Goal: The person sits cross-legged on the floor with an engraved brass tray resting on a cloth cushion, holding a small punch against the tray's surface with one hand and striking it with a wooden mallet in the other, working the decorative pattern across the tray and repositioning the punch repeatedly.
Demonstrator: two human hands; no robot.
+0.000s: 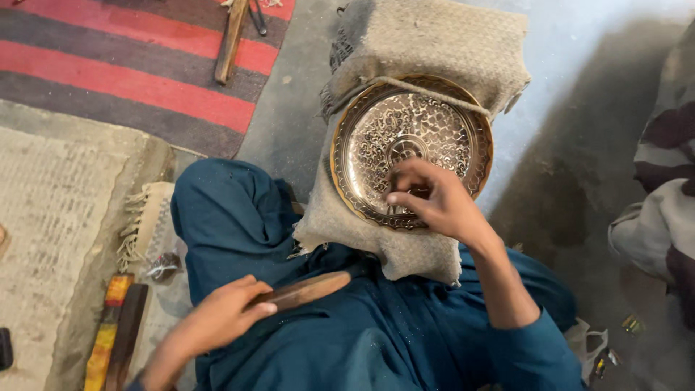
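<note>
Engraved brass plate lies on a burlap-wrapped block, cord across its top. My right hand pinches something small, hidden, against it. My left hand wraps a wooden mallet handle. The plate looks thin, stiff, easily dented; I'd grip it by the rim.

A: What covers the ground?
B: Grey concrete floor; a red and dark striped rug at upper left; a pale woven mat below it.
A: Light?
B: Brightest at upper right.
</note>
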